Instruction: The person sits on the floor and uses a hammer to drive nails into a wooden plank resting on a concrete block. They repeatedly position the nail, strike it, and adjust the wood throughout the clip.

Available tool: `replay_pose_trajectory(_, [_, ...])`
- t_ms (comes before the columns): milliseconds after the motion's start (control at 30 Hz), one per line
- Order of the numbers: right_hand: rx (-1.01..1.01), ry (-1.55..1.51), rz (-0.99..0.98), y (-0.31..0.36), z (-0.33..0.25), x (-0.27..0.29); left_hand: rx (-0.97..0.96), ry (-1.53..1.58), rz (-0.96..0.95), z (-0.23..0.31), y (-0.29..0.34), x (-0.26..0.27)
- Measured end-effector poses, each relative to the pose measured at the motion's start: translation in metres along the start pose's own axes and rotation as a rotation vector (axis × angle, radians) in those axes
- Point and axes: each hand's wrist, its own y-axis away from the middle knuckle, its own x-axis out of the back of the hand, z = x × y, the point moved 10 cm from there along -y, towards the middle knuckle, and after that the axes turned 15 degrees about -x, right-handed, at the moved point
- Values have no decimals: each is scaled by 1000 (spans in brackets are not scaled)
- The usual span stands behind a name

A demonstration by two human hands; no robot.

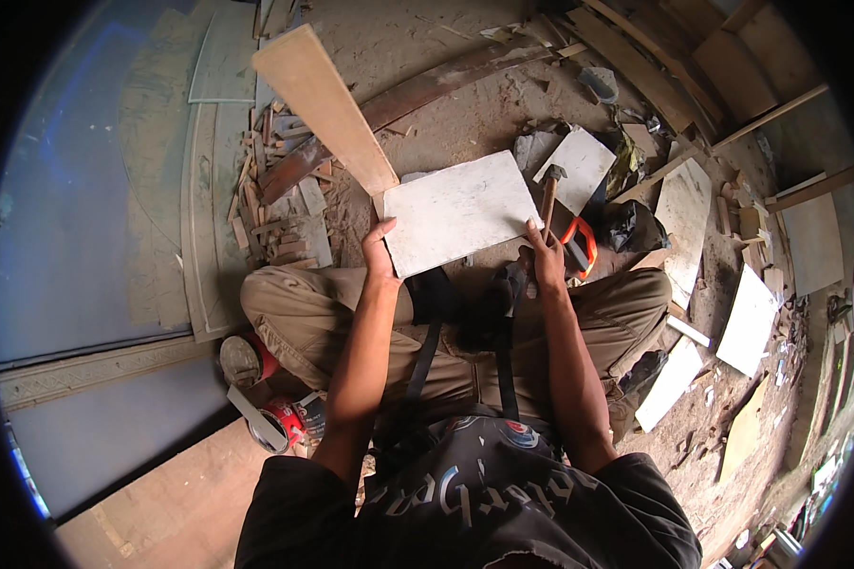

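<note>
A white rectangular board [460,213] is held over my crossed legs. My left hand [380,251] grips its left edge, thumb on the face. At that edge a tan wooden plank [327,104] slants away to the far left, its near end meeting the board by my left hand; whether the two are joined I cannot tell. My right hand [547,256] is closed round the handle of a hammer [549,194], head up, with its thumb at the board's right corner. The underside of the board is hidden.
Wood offcuts [294,204] are heaped on the left beside a large bluish panel [85,228]. A long dark beam [417,95] lies ahead. White boards [750,321] and scraps litter the right. An orange-handled tool [584,245] sits near my right knee, red cans [289,417] at my left.
</note>
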Motion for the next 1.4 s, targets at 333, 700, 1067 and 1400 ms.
replay_pose_trajectory(333, [241,-424,-353,-2,-10,2,256,-404,-58,-31,15,-1])
replay_pose_trajectory(700, [321,-98,-116,18,-43,10,1304,352,-347,-104,111,-25])
replay_pose_trajectory(1067, [266,-84,-92,20,-39,3,918,-423,-587,-92,98,-20])
replay_pose_trajectory(1400, [282,-65,37,31,-44,9,357,-849,-802,-37,76,-84])
